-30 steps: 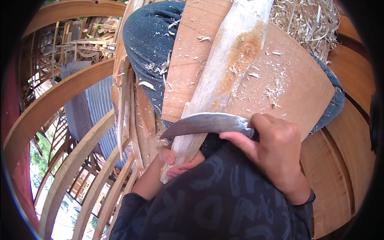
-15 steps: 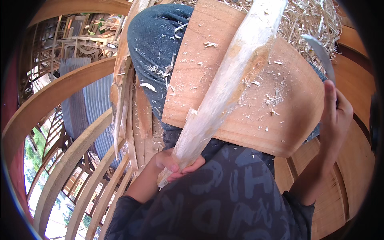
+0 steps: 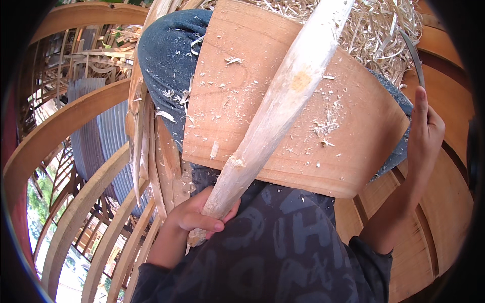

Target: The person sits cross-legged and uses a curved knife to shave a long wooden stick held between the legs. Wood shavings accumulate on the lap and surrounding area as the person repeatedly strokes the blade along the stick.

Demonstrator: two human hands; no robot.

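Note:
My left hand (image 3: 199,216) is wrapped round the near end of a long, pale wooden pole (image 3: 273,118) with its bark stripped. The pole slants up and away to the right, over a flat wooden board (image 3: 374,121) lying across my lap. One tan patch and a small knot show on its surface. Off to the right, my right hand (image 3: 428,129) is closed on a knife (image 3: 415,56) with a slim, curved blade pointing up, apart from the pole. The fingers hide its handle. Small shavings are scattered over the board.
A heap of curly wood shavings (image 3: 376,33) lies beyond the board. Rough wooden strips (image 3: 144,136) stand left of my knee. Curved wooden ribs (image 3: 76,113) run along the left side, with corrugated sheets (image 3: 118,134) beyond them. Wooden planks (image 3: 404,222) lie to the right.
My left hand has turned the pole, so the long brown streak is gone from view and a smaller tan patch shows. The knife stays raised at the right, its blade now seen narrower.

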